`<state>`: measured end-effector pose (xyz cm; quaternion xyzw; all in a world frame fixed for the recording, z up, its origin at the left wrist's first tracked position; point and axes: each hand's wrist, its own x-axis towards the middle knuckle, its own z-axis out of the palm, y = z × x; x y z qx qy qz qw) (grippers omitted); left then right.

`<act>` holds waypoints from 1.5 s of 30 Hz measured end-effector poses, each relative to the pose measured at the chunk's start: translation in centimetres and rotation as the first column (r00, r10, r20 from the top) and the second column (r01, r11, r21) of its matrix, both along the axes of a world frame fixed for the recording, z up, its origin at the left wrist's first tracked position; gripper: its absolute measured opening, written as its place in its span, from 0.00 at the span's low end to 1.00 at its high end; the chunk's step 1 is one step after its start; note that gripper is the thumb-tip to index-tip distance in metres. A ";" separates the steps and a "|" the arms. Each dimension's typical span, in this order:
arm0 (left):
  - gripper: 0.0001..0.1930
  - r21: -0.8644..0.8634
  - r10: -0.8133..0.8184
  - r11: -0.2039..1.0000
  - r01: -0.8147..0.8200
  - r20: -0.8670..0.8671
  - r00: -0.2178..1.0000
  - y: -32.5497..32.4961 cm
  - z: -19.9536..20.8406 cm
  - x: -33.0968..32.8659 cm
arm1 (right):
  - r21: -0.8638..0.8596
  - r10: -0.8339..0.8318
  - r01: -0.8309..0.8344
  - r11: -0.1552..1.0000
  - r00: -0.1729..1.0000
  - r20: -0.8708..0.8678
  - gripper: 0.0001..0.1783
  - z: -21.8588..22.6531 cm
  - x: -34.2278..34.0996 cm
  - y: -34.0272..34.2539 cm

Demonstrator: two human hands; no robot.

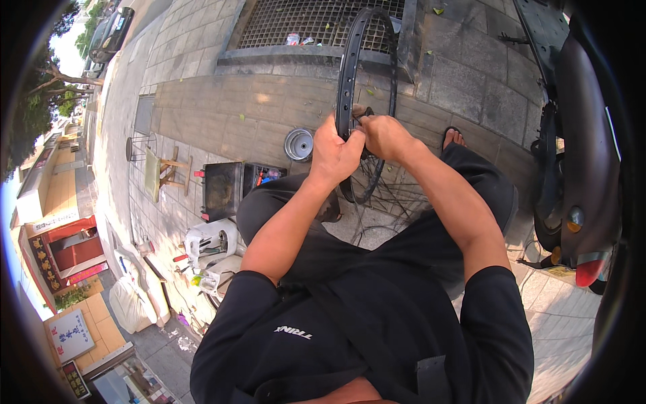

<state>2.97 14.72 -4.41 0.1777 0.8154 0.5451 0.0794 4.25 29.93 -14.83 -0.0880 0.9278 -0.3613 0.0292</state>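
Observation:
A black bicycle wheel rim [348, 81] with a row of holes stands upright between my knees, seen nearly edge-on. My left hand [336, 153] is closed round the near part of the rim, thumb pressed on its side. Just right of it, my right hand [388, 138] is closed at the inside of the rim, its fingertips close to the left thumb. Whatever the right fingers pinch is hidden. A small dark piece shows beyond the fingers, too unclear to name. Several thin dark spokes [393, 198] spread below the rim, near the ground between my legs.
A round metal bowl [299, 144] sits on the paving left of the rim. Nearby are an open black toolbox [223, 192], a white plastic container [210, 241] and a small stool [165, 174]. A metal grate [289, 30] lies ahead; a dark scooter [585, 155] stands at right.

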 end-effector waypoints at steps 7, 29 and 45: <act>0.18 0.135 -0.062 0.989 0.056 0.038 0.997 -1.0 -1.6 -1.3 | 0.034 -0.006 0.007 0.999 1.000 -0.023 0.12 1.7 -0.9 0.4; 0.12 0.299 0.046 0.951 -0.079 0.117 0.992 0.7 -0.8 -4.6 | -0.042 0.037 -0.046 0.998 0.983 -0.182 0.09 3.5 -3.6 0.2; 0.13 0.246 0.140 0.952 -0.181 0.178 0.974 -2.4 -0.1 -7.0 | 0.249 -0.023 -0.159 0.955 0.800 0.600 0.14 -14.7 5.4 7.1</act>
